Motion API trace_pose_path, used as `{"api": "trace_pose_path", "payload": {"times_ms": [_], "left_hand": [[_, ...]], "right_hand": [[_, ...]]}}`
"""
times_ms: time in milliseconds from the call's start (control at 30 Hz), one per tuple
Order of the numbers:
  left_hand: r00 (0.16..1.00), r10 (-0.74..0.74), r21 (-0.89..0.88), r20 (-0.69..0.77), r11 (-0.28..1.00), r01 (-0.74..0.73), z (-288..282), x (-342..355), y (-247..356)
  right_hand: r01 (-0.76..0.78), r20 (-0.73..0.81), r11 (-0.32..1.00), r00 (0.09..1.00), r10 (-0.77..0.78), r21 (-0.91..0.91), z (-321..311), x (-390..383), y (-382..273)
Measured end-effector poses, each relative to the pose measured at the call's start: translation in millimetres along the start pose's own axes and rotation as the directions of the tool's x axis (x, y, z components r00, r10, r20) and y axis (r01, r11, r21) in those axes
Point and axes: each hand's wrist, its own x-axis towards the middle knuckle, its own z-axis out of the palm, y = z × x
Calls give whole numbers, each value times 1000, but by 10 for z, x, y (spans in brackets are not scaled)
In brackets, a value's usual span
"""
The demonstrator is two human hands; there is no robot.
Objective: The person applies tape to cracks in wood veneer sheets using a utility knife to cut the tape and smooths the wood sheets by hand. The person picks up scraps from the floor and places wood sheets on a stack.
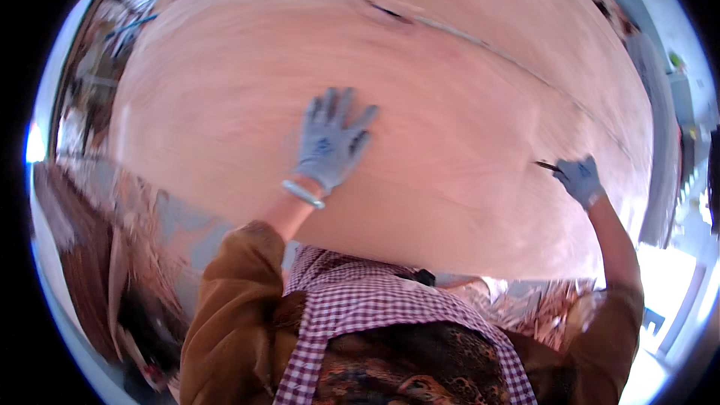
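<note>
A broad, pinkish-tan sheet (225,82), like thin wood veneer, spreads before me over most of the view. My left hand (330,142), in a grey-blue glove, lies palm down on its middle with the fingers spread, holding nothing. At the right, my gloved right hand (580,181) is closed around a thin dark tool (547,166). This tool looks like a slim knife and points left, low over the sheet or touching it. A dark slit (388,12) shows near the far side, and a pale, uneven edge line (510,56) runs from it toward the right.
Torn reddish-brown strips (555,313) lie below the sheet's near edge at the right. More brown sheet scraps (82,247) hang or lie at the left. A blue stick (131,26) shows at the far left, and a grey band (649,120) borders the right side.
</note>
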Motion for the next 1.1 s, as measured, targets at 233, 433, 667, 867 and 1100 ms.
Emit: {"api": "trace_pose_path", "payload": {"times_ms": [233, 433, 667, 867, 1100], "left_hand": [[999, -19, -110, -49, 994, 14, 92, 6, 184], [991, -45, -234, -127, 972, 15, 55, 41, 106], [994, -77, -284, -80, 957, 52, 31, 93, 133], [998, -44, -188, -53, 982, 33, 24, 90, 174], [999, -20, -110, -26, 994, 17, -7, 145, 408]], "right_hand": [[356, -512, 881, 844, -159, 313, -979, 1228, -1311], [602, -349, 767, 784, -514, 223, -2229, 2659, -3055], [617, -246, 784, 771, -587, 64, -2504, 2945, -3536], [474, -115, 877, 878, -465, 76, -2111, 2794, -2540], [143, 27, 975, 988, -150, 172, -1277, 2114, -1215]]}}
